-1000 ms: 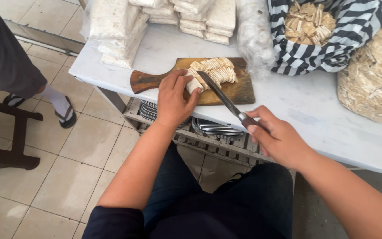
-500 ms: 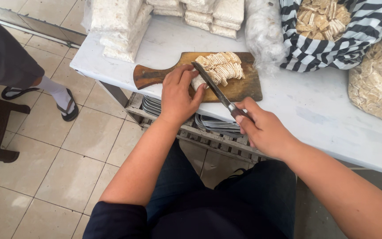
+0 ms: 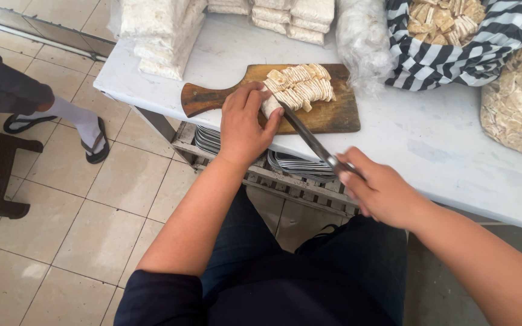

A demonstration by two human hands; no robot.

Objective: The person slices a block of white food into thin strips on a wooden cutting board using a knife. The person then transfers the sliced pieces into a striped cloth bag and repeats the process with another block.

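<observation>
A pale block cut into thin slices (image 3: 300, 89) lies on a wooden cutting board (image 3: 333, 115) on the white table (image 3: 442, 151). My left hand (image 3: 243, 124) presses down on the uncut left end of the block. My right hand (image 3: 382, 193) grips the handle of a long knife (image 3: 306, 136), whose blade runs up and left to the block, right beside my left fingers. The knife handle is hidden inside my fist.
White wrapped blocks (image 3: 158, 30) are stacked at the table's back left. A striped cloth bundle of cut pieces (image 3: 454, 36) and clear bags (image 3: 518, 102) sit at the right. Metal trays (image 3: 212, 140) rest on a shelf under the table. Another person's sandalled foot (image 3: 92, 142) stands at left.
The view has shifted a little. My right hand has drawn the knife back toward me; my left hand stays on the block.
</observation>
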